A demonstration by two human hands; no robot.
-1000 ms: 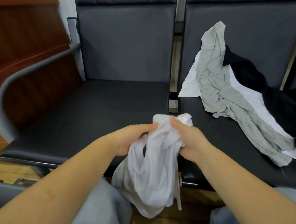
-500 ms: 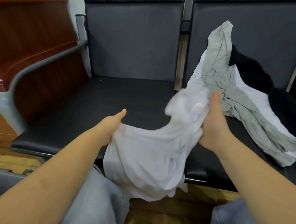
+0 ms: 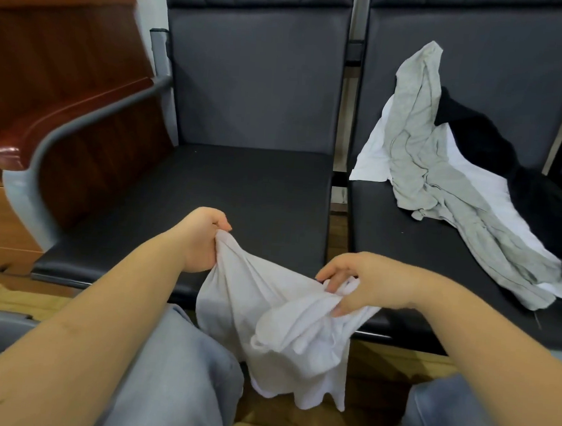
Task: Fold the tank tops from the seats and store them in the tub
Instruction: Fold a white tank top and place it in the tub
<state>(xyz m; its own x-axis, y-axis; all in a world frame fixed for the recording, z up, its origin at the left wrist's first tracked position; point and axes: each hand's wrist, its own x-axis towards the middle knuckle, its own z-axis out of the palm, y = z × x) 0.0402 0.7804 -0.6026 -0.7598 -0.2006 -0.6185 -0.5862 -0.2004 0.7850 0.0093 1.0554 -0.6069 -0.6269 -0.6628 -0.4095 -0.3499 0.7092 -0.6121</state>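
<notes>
Wood floor (image 3: 379, 360), reddish wood cabinet (image 3: 52, 50) at left w/ drawers.

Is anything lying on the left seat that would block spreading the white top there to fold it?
Nothing visible. The left seat lies bare ahead of the white top, gripped by both hands; the other garments sit on the right seat.

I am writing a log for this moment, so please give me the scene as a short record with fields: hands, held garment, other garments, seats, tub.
left hand: grips one end of the white tank top
right hand: pinches the other, bunched end
white tank top: unfolded, hanging between the hands in front of the seats
other garments: grey top, white one and black one, heaped on the right seat
left seat: nothing lies on it
tub: cannot tell which thing it is
</notes>
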